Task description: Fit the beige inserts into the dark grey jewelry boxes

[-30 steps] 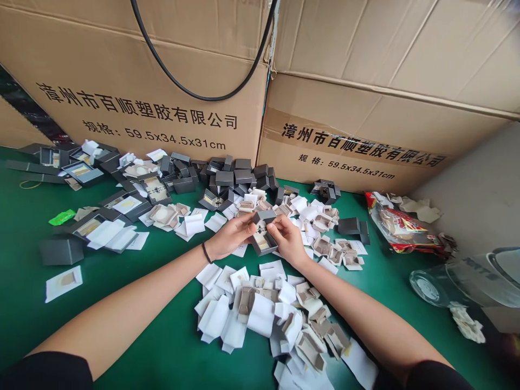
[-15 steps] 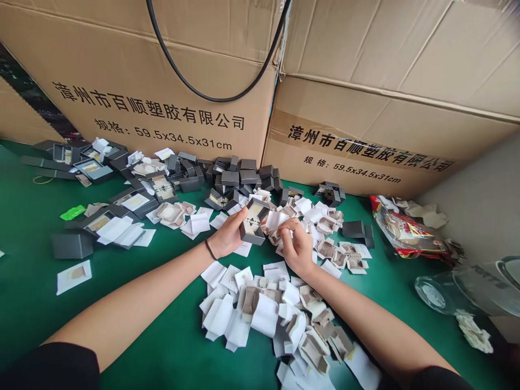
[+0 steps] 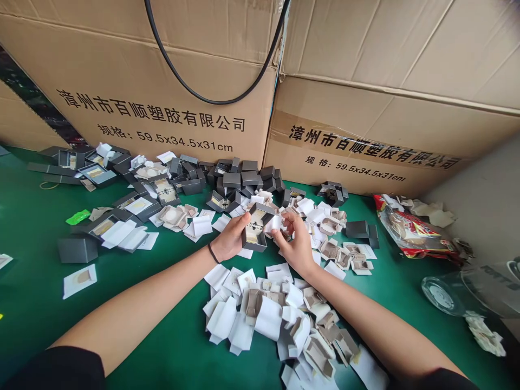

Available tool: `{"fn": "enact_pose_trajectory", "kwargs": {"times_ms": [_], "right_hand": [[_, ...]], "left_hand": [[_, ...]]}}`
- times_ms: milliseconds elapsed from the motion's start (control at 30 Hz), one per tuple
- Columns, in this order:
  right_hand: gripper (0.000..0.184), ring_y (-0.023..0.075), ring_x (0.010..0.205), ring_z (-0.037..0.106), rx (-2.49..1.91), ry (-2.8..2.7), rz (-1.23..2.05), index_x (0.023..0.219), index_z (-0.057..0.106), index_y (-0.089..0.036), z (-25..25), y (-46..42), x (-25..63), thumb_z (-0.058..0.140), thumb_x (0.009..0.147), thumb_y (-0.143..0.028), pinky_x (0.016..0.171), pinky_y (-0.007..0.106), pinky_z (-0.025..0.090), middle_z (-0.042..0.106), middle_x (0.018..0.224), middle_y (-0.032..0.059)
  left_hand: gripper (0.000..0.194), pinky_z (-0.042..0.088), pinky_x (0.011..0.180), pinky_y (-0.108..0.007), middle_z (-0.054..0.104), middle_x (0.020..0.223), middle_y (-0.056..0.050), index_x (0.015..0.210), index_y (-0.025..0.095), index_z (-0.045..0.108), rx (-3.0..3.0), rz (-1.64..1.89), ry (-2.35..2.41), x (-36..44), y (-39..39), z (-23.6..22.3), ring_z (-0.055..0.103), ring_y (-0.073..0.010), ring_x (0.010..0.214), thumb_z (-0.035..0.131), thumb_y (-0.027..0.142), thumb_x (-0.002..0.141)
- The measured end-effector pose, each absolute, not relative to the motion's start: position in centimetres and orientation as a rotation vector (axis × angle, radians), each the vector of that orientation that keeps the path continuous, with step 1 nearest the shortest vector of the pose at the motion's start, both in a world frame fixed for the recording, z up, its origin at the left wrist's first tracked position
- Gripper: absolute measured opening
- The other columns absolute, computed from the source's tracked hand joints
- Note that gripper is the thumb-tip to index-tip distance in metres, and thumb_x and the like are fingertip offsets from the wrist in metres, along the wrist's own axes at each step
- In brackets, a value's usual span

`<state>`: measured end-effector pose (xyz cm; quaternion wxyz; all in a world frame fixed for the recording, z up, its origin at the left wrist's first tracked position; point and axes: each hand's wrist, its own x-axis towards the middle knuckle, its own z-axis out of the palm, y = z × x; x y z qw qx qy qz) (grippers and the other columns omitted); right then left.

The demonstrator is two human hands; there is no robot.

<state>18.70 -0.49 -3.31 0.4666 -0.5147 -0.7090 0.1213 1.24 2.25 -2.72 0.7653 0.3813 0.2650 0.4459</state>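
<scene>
My left hand (image 3: pixel 231 238) grips a small dark grey box (image 3: pixel 255 230) over the middle of the green table. It is tilted toward me, showing a pale lining with dark marks. Close to its right side, my right hand (image 3: pixel 298 244) has thumb and fingers around a curled piece of white card (image 3: pixel 273 223). The fingertips partly cover this piece. Below both hands lies a heap of folded white and grey-brown card inserts (image 3: pixel 268 319). More such inserts (image 3: pixel 331 223) are scattered behind my right hand.
Several dark grey boxes (image 3: pixel 231 180) are piled along the back and left. Large cardboard cartons (image 3: pixel 182 70) wall off the rear, with a black cable (image 3: pixel 215 102) hanging before them. At right are a red food packet (image 3: pixel 414 227) and a clear glass vessel (image 3: pixel 441 297) on its side.
My right hand's fingers have opened out from a tighter pinch, with the thumb now nearer the box. The box in my left hand has moved slightly in view.
</scene>
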Motion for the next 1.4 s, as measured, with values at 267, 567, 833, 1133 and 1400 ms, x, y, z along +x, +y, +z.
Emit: {"fn": "enact_pose_trajectory", "kwargs": {"times_ms": [267,567,833,1133,1400], "right_hand": [[0.018,0.0119,0.058,0.051,-1.158,-1.584,0.692,0.084,0.052,-0.020,-4.0,-0.3,18.9,0.045,0.089,-0.036,0.057,0.025,0.043,0.057,0.066,-0.0008],[0.013,0.0134,0.074,0.059,-0.956,-1.781,0.400,0.089,0.055,-0.020,-3.7,-1.1,18.7,0.042,0.089,-0.020,0.067,0.026,0.046,0.063,0.083,0.0035],[0.014,0.0127,0.063,0.057,-1.011,-1.924,0.305,0.088,0.058,-0.020,-4.0,-0.5,18.6,0.044,0.088,-0.020,0.059,0.025,0.045,0.065,0.080,0.0032],[0.008,0.0105,0.051,0.050,-1.142,-1.832,0.206,0.083,0.059,-0.020,-4.0,-0.8,18.6,0.051,0.082,-0.019,0.052,0.023,0.042,0.062,0.068,-0.0002],[0.011,0.0125,0.062,0.059,-1.032,-1.932,0.222,0.084,0.059,-0.020,-4.1,-0.8,18.6,0.048,0.085,-0.019,0.055,0.023,0.045,0.067,0.077,0.0025]], "left_hand": [[0.049,0.047,0.083,-0.034,0.067,0.095,-0.009,0.103,0.014,0.061,0.824,0.929,0.467,1.6,1.9,-2.1,0.061,-0.0241,0.097,0.067,0.048,0.069],[0.033,0.047,0.068,-0.023,0.060,0.083,0.001,0.108,0.023,0.058,0.882,0.970,0.686,2.2,2.0,-3.1,0.056,-0.0110,0.074,0.061,0.038,0.078],[0.045,0.039,0.052,-0.022,0.058,0.079,0.000,0.120,0.025,0.054,1.101,0.940,0.827,2.2,1.6,-3.4,0.043,-0.0083,0.054,0.055,0.046,0.080],[0.065,0.047,0.057,-0.023,0.055,0.109,-0.007,0.134,0.025,0.035,1.358,0.789,0.747,1.9,1.3,-3.0,0.055,-0.0152,0.076,0.062,0.031,0.076],[0.054,0.044,0.086,-0.029,0.056,0.115,-0.006,0.121,0.019,0.048,1.381,0.880,0.692,2.3,1.4,-2.6,0.052,-0.0214,0.105,0.057,0.008,0.070]]}}
